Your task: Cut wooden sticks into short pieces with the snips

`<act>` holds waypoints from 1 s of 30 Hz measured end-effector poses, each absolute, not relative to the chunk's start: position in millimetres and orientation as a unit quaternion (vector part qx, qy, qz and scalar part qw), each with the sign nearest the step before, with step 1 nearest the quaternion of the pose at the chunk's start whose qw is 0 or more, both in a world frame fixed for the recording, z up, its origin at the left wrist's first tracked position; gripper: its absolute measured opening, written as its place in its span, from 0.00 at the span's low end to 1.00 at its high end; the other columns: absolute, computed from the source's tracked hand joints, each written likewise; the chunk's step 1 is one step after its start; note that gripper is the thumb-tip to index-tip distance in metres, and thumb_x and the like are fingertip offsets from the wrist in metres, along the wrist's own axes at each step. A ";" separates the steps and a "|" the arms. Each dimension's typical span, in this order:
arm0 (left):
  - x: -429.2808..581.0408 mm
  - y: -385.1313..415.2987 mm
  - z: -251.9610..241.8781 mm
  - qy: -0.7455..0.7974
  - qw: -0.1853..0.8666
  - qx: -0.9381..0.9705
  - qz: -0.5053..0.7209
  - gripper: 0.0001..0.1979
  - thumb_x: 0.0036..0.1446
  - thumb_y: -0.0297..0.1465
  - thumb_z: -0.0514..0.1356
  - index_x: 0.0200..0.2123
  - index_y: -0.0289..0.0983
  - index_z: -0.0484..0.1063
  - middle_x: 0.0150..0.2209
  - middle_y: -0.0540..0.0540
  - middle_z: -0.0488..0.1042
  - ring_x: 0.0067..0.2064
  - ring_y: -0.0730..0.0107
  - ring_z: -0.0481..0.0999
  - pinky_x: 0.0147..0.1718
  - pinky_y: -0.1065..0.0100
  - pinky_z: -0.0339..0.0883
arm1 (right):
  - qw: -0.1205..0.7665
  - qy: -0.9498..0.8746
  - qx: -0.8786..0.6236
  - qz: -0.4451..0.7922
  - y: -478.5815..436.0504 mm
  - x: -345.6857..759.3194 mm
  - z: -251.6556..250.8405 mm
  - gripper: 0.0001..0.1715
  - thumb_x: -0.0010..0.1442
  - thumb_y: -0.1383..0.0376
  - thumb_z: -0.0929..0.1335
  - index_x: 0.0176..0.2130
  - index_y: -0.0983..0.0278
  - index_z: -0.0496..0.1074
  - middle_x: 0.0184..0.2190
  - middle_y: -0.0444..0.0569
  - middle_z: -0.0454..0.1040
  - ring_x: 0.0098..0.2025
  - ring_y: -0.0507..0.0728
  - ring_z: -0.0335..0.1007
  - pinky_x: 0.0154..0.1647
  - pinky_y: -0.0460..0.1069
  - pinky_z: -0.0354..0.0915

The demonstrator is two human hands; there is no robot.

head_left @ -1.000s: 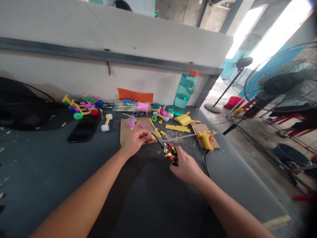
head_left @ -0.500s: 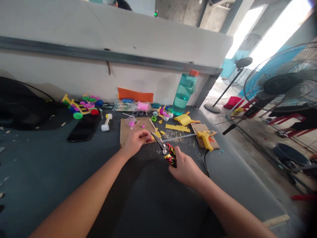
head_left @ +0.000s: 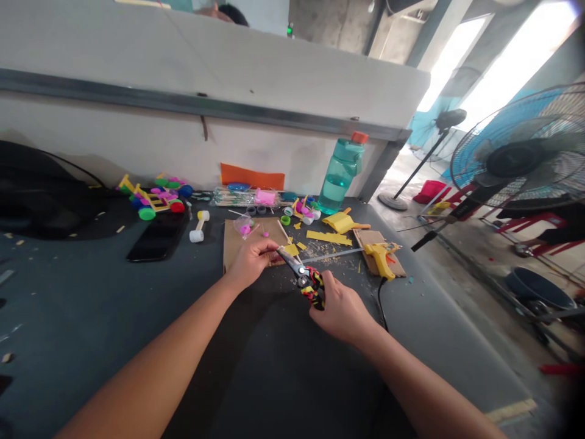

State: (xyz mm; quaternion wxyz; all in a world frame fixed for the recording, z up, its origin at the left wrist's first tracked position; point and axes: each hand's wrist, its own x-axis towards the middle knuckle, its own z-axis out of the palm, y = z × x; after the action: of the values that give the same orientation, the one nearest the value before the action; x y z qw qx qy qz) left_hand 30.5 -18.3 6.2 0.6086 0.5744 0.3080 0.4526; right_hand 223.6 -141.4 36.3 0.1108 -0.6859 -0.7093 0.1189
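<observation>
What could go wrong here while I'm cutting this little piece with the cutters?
The cutters sit right at the left hand, which pinches a small piece; a slip could nick a finger. The cut end may fly off among the scraps on the table. The glue gun cord runs close to the right hand and could snag.

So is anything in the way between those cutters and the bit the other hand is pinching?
Nothing visible. The cutters in the right hand reach right up to the small piece pinched by the left hand, over the cardboard.
</observation>
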 end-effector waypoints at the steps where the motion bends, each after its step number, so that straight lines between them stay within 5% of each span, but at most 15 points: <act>1: 30.3 -18.2 6.1 0.308 0.606 0.578 0.452 0.12 0.44 0.38 0.66 0.28 0.35 0.73 0.27 0.51 0.72 0.32 0.70 0.75 0.39 0.61 0.74 | 0.110 -0.709 -0.685 0.123 -141.3 223.9 36.1 0.17 0.46 0.62 0.65 0.35 0.61 0.54 0.27 0.44 0.67 0.26 0.53 0.61 0.26 0.46 0.45; 30: 24.7 -17.4 7.2 0.320 0.587 0.624 0.405 0.13 0.43 0.38 0.67 0.27 0.34 0.72 0.27 0.49 0.75 0.33 0.68 0.76 0.39 0.63 0.72 | 0.097 -0.703 -0.675 0.203 -143.7 223.5 49.3 0.18 0.46 0.65 0.66 0.37 0.62 0.55 0.27 0.44 0.66 0.27 0.53 0.59 0.26 0.46 0.46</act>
State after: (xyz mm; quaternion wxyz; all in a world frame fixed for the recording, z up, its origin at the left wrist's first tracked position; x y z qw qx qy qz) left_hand 24.7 -17.4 7.2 0.5865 0.6240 0.3200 0.4052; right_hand 223.5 -143.7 49.3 0.0970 -0.6745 -0.7032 0.2027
